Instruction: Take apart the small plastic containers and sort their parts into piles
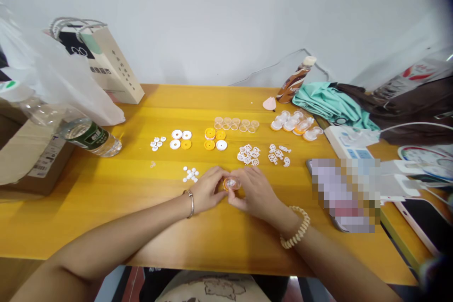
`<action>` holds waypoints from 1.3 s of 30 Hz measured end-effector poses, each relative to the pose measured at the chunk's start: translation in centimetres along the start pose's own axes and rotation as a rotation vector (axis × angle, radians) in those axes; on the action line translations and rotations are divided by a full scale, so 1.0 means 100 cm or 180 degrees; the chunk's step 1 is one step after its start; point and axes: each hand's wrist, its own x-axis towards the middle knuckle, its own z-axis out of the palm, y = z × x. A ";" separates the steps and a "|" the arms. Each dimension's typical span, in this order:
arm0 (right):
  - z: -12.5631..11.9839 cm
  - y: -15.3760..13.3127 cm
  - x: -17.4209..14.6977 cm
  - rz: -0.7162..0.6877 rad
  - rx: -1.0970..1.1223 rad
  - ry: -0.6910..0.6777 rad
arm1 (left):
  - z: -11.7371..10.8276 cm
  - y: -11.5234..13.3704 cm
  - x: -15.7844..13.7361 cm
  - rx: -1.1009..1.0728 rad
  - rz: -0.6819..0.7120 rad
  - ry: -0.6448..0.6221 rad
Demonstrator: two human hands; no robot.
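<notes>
Near the front middle of the table, my left hand point(208, 190) and my right hand point(255, 191) meet around a small orange-and-clear plastic case point(231, 183). My left fingers close on its orange side, and my right fingers and thumb pinch the clear side. Something whitish shows inside it. Just beyond my hands lie white openwork pieces point(248, 154). Left of my left hand is a cluster of small white round pieces point(190, 174). Farther back sit orange and white discs point(210, 145), clear cups point(235, 124) and several similar cases with clear tops point(295, 122).
At left stand a water bottle point(92, 138), a cardboard box point(46, 160) and a paper bag point(113, 66). To the right are a phone point(336, 193), a power strip point(348, 144), cables and teal cloth point(329, 101). A brown drink bottle point(293, 80) stands near the wall.
</notes>
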 end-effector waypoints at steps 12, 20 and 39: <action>-0.041 0.109 0.036 0.2079 -0.0278 0.0118 | 0.000 -0.004 -0.001 -0.0086 -0.0059 -0.0118; -0.028 0.137 0.055 0.2133 -0.0646 -0.0366 | -0.002 -0.001 -0.001 -0.0070 -0.0008 -0.0096; -0.016 0.030 0.000 0.1053 0.1632 -0.0168 | -0.001 -0.004 -0.001 -0.0028 0.0061 -0.0087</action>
